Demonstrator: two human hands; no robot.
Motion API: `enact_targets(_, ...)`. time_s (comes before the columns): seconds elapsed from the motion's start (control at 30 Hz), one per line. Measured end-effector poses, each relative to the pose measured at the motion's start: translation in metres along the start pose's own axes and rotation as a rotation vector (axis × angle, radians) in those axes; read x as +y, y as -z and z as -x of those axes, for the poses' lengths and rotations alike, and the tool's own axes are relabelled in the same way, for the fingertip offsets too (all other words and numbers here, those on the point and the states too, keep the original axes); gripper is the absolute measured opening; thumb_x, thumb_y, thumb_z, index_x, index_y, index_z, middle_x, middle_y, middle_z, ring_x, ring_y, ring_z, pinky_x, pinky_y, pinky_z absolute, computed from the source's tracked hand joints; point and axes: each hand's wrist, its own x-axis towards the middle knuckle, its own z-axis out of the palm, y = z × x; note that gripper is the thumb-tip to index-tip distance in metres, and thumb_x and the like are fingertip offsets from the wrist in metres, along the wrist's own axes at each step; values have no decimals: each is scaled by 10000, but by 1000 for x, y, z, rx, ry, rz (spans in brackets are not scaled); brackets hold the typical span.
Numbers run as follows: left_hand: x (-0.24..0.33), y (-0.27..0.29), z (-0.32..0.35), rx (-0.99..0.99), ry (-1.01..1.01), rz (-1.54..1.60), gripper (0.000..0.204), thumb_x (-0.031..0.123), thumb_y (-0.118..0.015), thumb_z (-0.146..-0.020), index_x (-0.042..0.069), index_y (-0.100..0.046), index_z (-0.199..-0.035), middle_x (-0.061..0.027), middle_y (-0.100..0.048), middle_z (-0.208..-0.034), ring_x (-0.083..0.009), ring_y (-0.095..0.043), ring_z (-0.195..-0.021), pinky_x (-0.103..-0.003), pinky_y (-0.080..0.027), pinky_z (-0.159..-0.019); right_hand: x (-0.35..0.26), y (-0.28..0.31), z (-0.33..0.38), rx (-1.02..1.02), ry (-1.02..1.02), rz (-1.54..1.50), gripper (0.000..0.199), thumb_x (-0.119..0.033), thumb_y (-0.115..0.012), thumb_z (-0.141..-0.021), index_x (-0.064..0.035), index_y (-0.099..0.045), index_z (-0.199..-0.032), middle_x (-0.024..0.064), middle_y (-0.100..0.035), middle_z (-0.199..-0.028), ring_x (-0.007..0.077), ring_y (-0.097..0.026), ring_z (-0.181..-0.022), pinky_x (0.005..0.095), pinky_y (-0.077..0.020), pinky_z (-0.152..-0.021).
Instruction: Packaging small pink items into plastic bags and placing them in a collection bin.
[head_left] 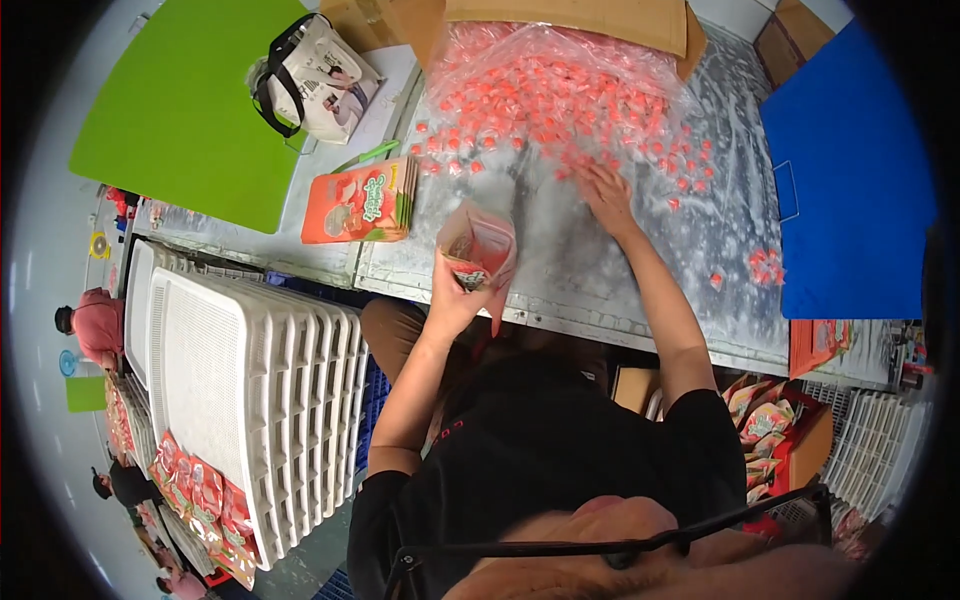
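My left hand (457,304) is wrapped round a red and pink pouch (497,240), held upright at the table's front edge with its mouth spread. Stretched out over the metal table, my right hand (607,197) has its fingers apart, touching the near edge of a heap of small red wrapped candies (560,105). Whether any candy lies under its fingertips is hidden. A stack of flat red pouches (358,200) lies to the left of the one in my hand. Beside that stack is a green-handled tool (372,153), perhaps a knife.
A cardboard box (570,14) spills the candies at the back. Green (190,110) and blue (850,170) panels flank the table. Left stand a white bag with black handles (322,80) and stacked white trays (255,330). A candy cluster (766,267) sits right. Other people (98,325) work far left.
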Motion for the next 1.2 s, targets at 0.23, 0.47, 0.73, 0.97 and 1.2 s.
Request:
enact_targets(0.23,2,20,12,40,-24,-97,721,-51,-676,-687,12,-400,-1350,-103,-513,-1263,-189,-498,-1182,-342,-406,-1019,-19,43,41,32,-325,-1122,627,-492,-224,-1059,-57,-515,-1404,110,-502,-1455,287,-294,-1444,405,-130,-1192)
enact_targets(0.47,7,25,17,83,-10,-42,575,-15,-710,-736,10,-475,-1260,-97,-540,-1251,-193,-512,-1159,-342,-388,-1022,0,38,72,68,-77,-424,462,-347,-452,-1009,-114,-528,-1401,103,-544,-1407,312,-371,-1383,436,-205,-1175)
enact_targets(0.73,5,24,20,45,14,-66,734,-107,-644,-688,19,-389,-1365,-94,-528,-1253,-173,-545,-1130,-323,-451,-969,-47,43,69,-29,195,80,479,-210,-657,-891,-202,-577,-1363,72,-459,-1465,334,-333,-1397,523,-197,-1165)
enact_targets(0.97,4,24,25,56,115,-14,721,-102,-616,-683,15,-395,-1359,-89,-526,-1246,-164,-534,-1127,-319,-443,-973,-41,39,90,-128,223,7,381,-159,-695,-833,-209,-683,-1210,73,-500,-1393,310,-377,-1360,504,-216,-1159)
enact_targets(1.2,-3,28,24,61,54,-45,644,-55,-666,-717,7,-424,-1311,-90,-541,-1214,-157,-528,-1099,-313,-434,-965,-31,55,116,-15,85,-319,384,-145,-593,-887,-104,-643,-1266,95,-500,-1429,302,-405,-1352,417,-286,-1132)
